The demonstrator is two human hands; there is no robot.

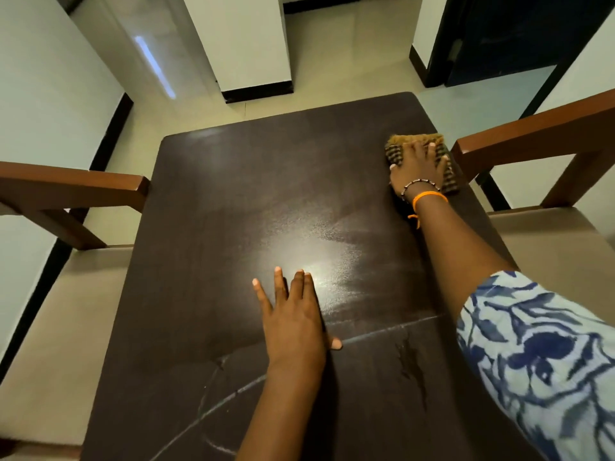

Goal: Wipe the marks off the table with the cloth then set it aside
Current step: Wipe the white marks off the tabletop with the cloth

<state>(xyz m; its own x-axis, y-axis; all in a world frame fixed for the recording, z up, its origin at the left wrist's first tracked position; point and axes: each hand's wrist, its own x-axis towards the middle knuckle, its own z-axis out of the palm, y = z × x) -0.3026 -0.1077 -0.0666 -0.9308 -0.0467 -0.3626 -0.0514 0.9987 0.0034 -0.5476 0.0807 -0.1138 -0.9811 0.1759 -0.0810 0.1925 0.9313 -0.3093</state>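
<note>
A dark brown table (233, 201) fills the middle of the view. My right hand (421, 168) presses flat on a folded brown striped cloth (396, 151) at the table's far right edge, fingers spread over it. My left hand (293, 314) lies palm down on the table near the middle, fingers apart, holding nothing. Pale chalk-like line marks (382, 332) cross the near part of the table, with a dark smear (412, 367) below them. The far half shows hazy streaks.
A wooden chair armrest (532, 131) and cushioned seat (559, 241) stand close on the right. Another armrest (66, 188) and seat (60, 311) are on the left. Pale floor tiles, white walls and a dark door (506, 38) lie beyond.
</note>
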